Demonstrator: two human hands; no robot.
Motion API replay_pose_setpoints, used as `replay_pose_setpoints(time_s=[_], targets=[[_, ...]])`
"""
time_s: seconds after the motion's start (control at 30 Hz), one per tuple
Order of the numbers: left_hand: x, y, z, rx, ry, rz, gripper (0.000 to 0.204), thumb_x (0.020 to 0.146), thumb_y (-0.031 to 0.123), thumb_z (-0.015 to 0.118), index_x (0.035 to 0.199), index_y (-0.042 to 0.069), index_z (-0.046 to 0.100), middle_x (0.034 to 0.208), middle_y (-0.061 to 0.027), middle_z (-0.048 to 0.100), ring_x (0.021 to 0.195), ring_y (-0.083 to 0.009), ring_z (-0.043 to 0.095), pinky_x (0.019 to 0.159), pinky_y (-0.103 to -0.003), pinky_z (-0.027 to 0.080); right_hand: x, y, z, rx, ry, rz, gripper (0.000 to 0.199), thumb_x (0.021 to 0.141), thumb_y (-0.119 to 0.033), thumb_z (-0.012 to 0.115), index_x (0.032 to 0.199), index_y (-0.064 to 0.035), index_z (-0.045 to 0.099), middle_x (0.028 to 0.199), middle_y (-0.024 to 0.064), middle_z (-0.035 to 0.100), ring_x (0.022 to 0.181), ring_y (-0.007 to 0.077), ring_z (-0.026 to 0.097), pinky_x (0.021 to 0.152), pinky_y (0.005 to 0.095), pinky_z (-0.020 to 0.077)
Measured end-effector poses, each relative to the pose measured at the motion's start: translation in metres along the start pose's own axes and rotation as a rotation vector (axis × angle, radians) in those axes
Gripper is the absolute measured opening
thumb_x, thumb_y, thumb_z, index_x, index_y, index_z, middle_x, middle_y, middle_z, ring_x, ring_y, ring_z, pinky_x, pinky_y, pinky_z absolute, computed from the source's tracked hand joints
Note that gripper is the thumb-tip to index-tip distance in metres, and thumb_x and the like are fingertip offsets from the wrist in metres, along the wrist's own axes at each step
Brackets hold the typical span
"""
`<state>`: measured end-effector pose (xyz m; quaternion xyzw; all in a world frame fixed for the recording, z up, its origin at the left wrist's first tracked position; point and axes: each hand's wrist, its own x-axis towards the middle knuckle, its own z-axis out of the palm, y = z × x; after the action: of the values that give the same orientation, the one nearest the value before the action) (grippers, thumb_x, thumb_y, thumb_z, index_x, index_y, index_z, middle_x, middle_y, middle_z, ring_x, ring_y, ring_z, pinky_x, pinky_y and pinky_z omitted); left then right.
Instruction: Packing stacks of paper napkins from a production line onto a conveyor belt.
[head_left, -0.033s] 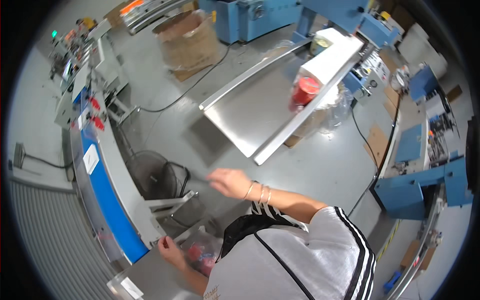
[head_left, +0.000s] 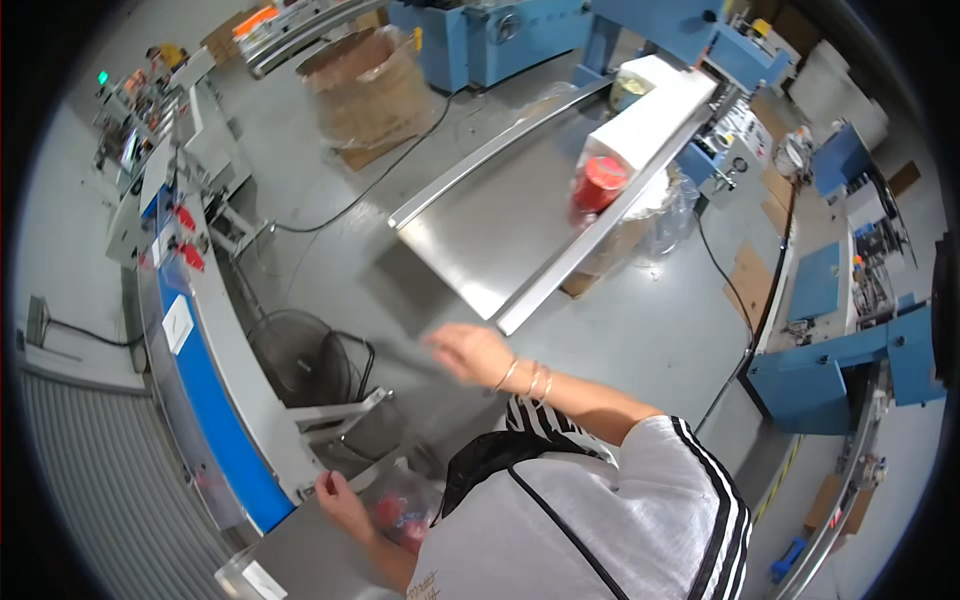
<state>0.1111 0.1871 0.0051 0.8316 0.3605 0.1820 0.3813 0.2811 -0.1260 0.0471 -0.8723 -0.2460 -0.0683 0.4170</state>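
Observation:
My left hand [head_left: 342,502] is at the edge of the metal table [head_left: 310,545], by the end of the blue conveyor belt [head_left: 222,420]. Its fingers are curled together; whatever they may hold does not show. Beside that wrist is a clear plastic bag [head_left: 408,500] with red items inside. My right hand [head_left: 470,353], with bracelets at the wrist, hovers above the floor, just short of the near end of a metal chute [head_left: 490,240]. Motion smears its fingers. Further up the chute lie a red round pack [head_left: 601,180] and a long white box [head_left: 655,115].
A black floor fan [head_left: 300,360] stands between the conveyor and the chute. Beyond it is a large lined cardboard box [head_left: 365,90]. A cable [head_left: 375,200] crosses the floor. Blue machines [head_left: 530,40] line the far side, and another blue machine [head_left: 835,375] is at right.
The whole view has shifted slightly. My right hand has moved a little to the right and its fingers are more blurred. My left hand stays at the table edge.

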Motion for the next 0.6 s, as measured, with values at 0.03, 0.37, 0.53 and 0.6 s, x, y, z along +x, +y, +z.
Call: replay_pose_setpoints(time_s=[0.03, 0.37, 0.53, 0.6], targets=[[-0.004, 0.018, 0.013, -0.044, -0.079, -0.011, 0.028, 0.09, 0.018, 0.06, 0.109, -0.003, 0.061, 0.096, -0.0128, 0.064, 0.086, -0.0201, 0.06, 0.08, -0.032, 0.048, -0.004, 0.024, -0.025, -0.078, 0.107, 0.016, 0.022, 0.083, -0.015, 0.062, 0.104, -0.0103, 0.062, 0.098, 0.0098, 0.063, 0.09, 0.0301, 0.061, 0.076, 0.0392, 0.0517], [-0.115, 0.245, 0.221, -0.303, -0.422, 0.483, 0.018, 0.086, 0.006, 0.061, 0.103, 0.0, 0.063, 0.094, -0.0104, 0.062, 0.079, -0.0184, 0.058, 0.072, -0.029, 0.049, 0.002, 0.215, -0.259, -0.735, 0.427, 0.053, 0.031, 0.082, -0.032, 0.065, 0.11, -0.0182, 0.066, 0.134, 0.0135, 0.047, 0.124, 0.0363, 0.042, 0.098, 0.0477, 0.0361], [-0.159, 0.364, 0.348, -0.053, -0.317, 0.797, 0.05, 0.079, 0.013, 0.068, 0.126, 0.006, 0.053, 0.126, -0.019, 0.051, 0.117, -0.0361, 0.049, 0.097, -0.042, 0.042, 0.015, 0.282, -0.306, -0.647, 0.323, -0.094, 0.025, 0.081, -0.028, 0.065, 0.102, -0.016, 0.069, 0.125, 0.0149, 0.053, 0.121, 0.0358, 0.045, 0.099, 0.047, 0.0351], [-0.168, 0.4, 0.386, -0.032, -0.345, 0.855, 0.058, 0.076, 0.015, 0.071, 0.13, 0.008, 0.05, 0.132, -0.0211, 0.045, 0.121, -0.0394, 0.044, 0.1, -0.044, 0.039, 0.016, 0.291, -0.312, -0.582, 0.284, -0.157, 0.029, 0.076, -0.024, 0.066, 0.104, -0.0143, 0.067, 0.127, 0.0151, 0.052, 0.122, 0.0353, 0.044, 0.1, 0.0474, 0.0348]])
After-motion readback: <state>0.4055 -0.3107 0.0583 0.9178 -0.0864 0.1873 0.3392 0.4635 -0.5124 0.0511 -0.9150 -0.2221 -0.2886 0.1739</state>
